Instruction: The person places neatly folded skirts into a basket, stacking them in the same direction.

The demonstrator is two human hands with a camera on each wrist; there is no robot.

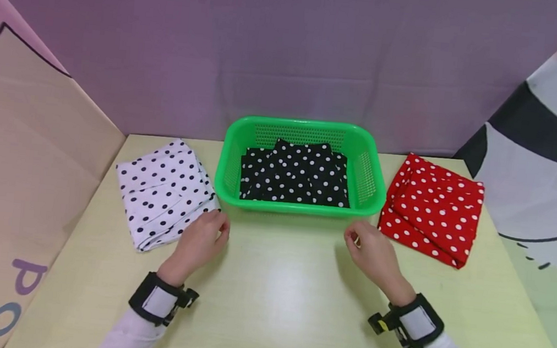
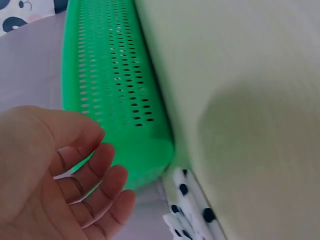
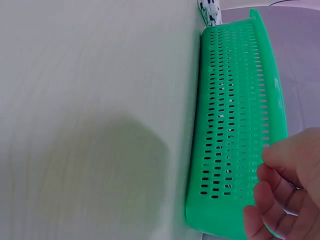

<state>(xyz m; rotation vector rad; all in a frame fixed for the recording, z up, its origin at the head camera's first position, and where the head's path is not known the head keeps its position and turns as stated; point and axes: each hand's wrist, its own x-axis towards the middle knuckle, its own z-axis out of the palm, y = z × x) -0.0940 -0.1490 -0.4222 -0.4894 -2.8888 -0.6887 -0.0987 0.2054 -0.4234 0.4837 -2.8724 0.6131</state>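
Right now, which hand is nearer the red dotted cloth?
Right. The right hand is by the near-left corner of the red cloth; the left hand is well to its left, by the white cloth.

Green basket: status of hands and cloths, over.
Left hand and right hand empty, loosely curled, near basket. Black cloth inside basket. White cloth left, red cloth right. Nothing visible between hands and basket.

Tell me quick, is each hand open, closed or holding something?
Left hand: open, loosely curled, holding nothing.
Right hand: open, loosely curled, holding nothing.
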